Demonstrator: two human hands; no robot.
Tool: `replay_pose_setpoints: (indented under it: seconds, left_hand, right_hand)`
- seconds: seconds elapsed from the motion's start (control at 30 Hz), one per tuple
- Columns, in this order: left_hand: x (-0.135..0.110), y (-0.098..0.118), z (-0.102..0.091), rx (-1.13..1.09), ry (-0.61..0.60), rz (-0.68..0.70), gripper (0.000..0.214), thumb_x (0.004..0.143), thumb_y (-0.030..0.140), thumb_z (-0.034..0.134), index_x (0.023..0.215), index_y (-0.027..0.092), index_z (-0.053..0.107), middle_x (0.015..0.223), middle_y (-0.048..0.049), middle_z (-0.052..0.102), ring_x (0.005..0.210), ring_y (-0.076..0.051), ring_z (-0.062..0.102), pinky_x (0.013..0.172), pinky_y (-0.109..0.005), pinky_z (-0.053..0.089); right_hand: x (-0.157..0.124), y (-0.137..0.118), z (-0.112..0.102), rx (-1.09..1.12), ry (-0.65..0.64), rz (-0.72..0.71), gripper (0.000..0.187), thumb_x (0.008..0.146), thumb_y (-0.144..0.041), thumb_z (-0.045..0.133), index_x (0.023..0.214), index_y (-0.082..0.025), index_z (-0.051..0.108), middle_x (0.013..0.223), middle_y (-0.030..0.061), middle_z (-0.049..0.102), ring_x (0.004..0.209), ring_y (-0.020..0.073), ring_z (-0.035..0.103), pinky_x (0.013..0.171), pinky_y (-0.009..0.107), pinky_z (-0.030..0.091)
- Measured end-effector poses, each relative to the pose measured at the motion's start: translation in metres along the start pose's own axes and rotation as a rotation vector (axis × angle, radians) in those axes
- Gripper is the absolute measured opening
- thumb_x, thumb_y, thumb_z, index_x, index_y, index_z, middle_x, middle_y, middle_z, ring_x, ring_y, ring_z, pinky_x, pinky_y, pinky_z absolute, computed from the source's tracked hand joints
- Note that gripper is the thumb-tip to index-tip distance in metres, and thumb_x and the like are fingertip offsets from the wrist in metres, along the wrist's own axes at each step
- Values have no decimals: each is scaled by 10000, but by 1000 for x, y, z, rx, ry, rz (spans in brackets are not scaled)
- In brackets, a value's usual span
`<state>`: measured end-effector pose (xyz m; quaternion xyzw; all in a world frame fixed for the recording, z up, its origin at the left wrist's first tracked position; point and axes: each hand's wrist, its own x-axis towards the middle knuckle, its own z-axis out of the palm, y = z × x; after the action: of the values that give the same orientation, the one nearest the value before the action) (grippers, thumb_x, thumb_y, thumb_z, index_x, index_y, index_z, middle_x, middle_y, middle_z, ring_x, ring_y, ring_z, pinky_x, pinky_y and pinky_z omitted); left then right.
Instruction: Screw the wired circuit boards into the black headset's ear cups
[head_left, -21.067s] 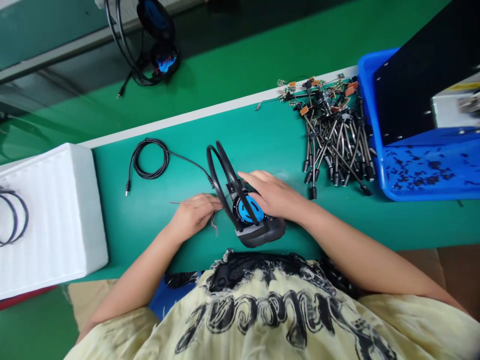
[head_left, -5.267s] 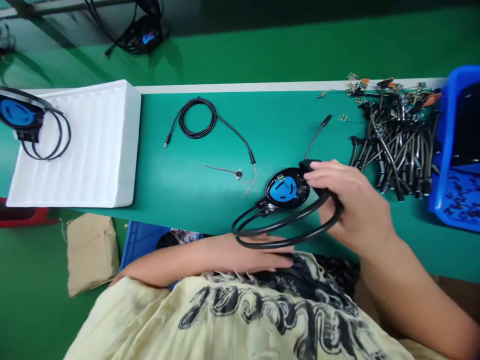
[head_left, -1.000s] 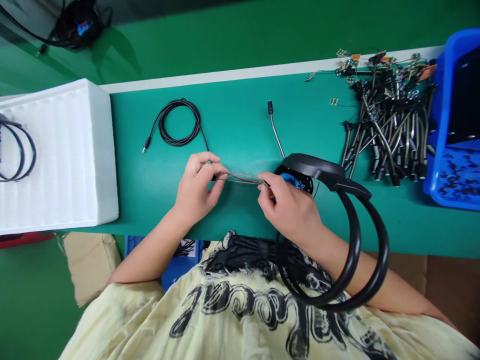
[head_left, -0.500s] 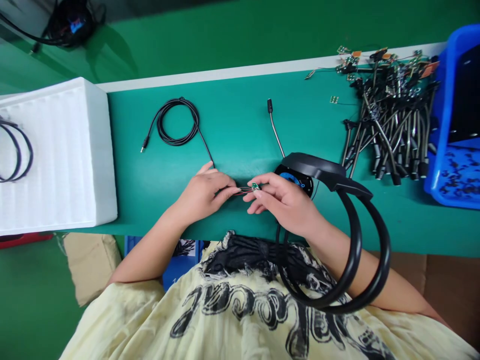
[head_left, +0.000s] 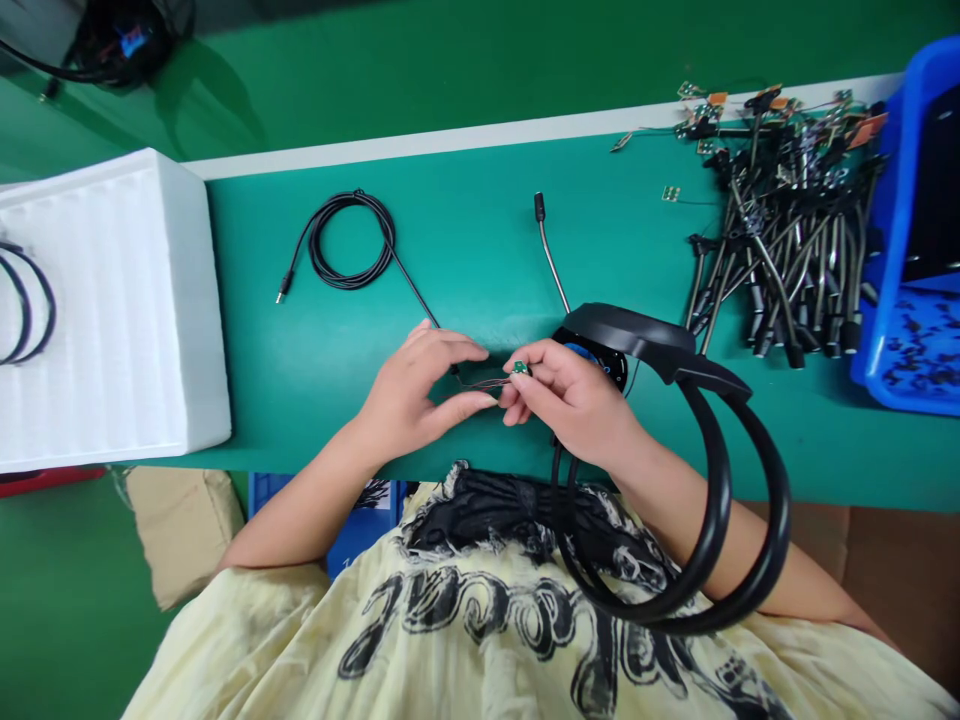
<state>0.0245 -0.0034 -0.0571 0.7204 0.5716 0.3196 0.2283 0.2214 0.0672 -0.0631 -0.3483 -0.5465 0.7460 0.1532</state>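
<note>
The right hand's (head_left: 570, 408) fingers pinch a small green circuit board (head_left: 519, 368) above the teal table (head_left: 262, 400), beside a black headset (head_left: 630, 330) looped over the right forearm (head_left: 667, 495); the left hand's (head_left: 412, 395) fingers curve around thin wires (head_left: 480, 382), grip unclear.

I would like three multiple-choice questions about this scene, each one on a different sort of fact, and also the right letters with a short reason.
1. Where does the coiled black cable lie?
A. In the blue bin
B. On the green bench
C. On the white foam tray

2. What colour is the small circuit board in the right hand?
A. Red
B. Green
C. Blue

3. How is the black headset band placed?
A. Looped across the right forearm
B. Lying flat on the bench
C. Standing on the white foam tray

Answers:
1. B, it lies on the bench, beyond the left hand.
2. B, green shows at the fingertips.
3. A, the band curves over the forearm.
</note>
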Motion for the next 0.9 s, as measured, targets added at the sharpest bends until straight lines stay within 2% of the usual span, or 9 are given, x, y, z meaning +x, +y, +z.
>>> replay_pose_setpoints:
  seconds: [0.1,0.23,0.4,0.47,0.6,0.73,0.8,0.83,0.9]
  left_hand:
    - [4,9,7,85,-8,88,374,846,421,670,1135,205,574,1066,-53,661,1029,-171,625,1128,-418,322]
    - [7,13,15,110,1,107,393,854,414,663,1170,200,572,1020,-52,655,980,-162,636,1102,-423,364]
    - [7,13,21,69,-10,117,366,883,366,635,1200,207,546,1068,-49,678,1043,-158,634,1091,-393,398]
    - [8,15,23,59,-18,118,347,895,336,621,1207,208,539,1066,-42,686,1041,-153,639,1090,-387,404]
    - [11,20,26,64,-50,129,323,889,292,626,1191,206,551,1037,-34,698,1035,-154,644,1099,-394,402]
    - [13,23,31,-5,-31,123,266,886,229,617,1147,203,575,1006,-22,712,966,-129,664,1073,-368,446]
    - [15,24,35,-60,-19,98,236,883,231,623,1115,205,592,989,-18,721,915,-123,676,1041,-363,478]
    - [17,25,36,-78,-23,88,225,881,240,631,1101,206,598,986,-19,724,906,-126,679,1028,-364,489]
    - [23,26,41,-89,-46,96,216,880,254,640,1086,202,605,1005,-26,725,923,-131,677,1010,-357,496]
  right_hand:
    - [-2,-1,0,4,-49,38,205,904,-262,534,1080,-181,466,753,-17,664,638,101,678,601,212,560]
    - [-6,-3,-3,-2,-73,52,298,910,-261,535,1178,-180,431,748,-10,675,653,116,690,607,219,563]
    - [-12,-7,-10,-65,-75,19,370,938,-310,504,1262,-155,414,752,6,690,656,111,681,619,220,556]
    - [-13,-8,-13,-102,-87,16,386,949,-314,478,1290,-140,431,762,17,694,653,110,675,617,226,553]
    - [-12,-8,-18,-217,-104,9,425,950,-296,442,1340,-132,477,646,-12,658,605,115,657,610,244,542]
    - [-20,-6,-23,-368,-135,-9,513,972,-342,382,1443,-138,375,648,-6,668,613,135,660,619,275,552]
    - [-32,-5,-27,-558,-69,-54,496,971,-367,396,1430,-180,394,779,27,706,691,157,674,674,310,562]
    - [-39,-3,-29,-686,18,-81,457,966,-373,416,1388,-202,446,867,50,712,747,176,678,705,332,562]
    - [-53,1,-35,-953,278,-115,369,949,-384,459,1259,-207,551,1032,102,687,890,235,669,760,378,553]
